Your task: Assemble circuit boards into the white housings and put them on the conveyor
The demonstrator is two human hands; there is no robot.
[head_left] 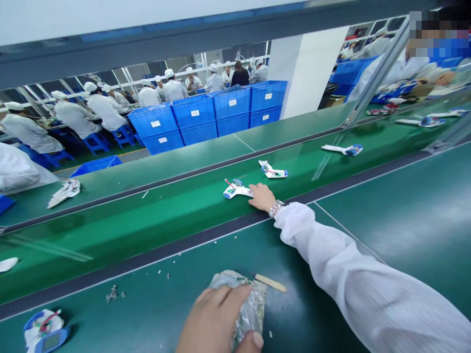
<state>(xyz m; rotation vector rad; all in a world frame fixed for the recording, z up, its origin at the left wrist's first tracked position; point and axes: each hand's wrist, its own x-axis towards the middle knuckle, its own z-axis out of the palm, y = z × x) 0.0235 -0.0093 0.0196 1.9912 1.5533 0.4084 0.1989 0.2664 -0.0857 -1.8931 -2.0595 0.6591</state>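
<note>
My right hand (263,197) reaches onto the green belt, its fingers closed on the handle end of a white gun-shaped thermometer shell (239,190). The shell has a blue end, a circuit board and a red wire. At the bottom middle, my left hand (217,314) is closed around a crumpled clear plastic bag (257,304) of small parts; how full it is I cannot tell. Beside the bag lies a thin tool with a pale wooden handle (272,283). Another open shell (273,171) rests just beyond my right hand.
A thermometer with a blue-framed display (51,340) lies at the lower left. Small screws (112,294) are scattered nearby. More shells (344,149) sit along the belt (165,211). Blue bins (195,115) stand behind, and co-workers in white sit beyond. A metal post (379,68) rises at right.
</note>
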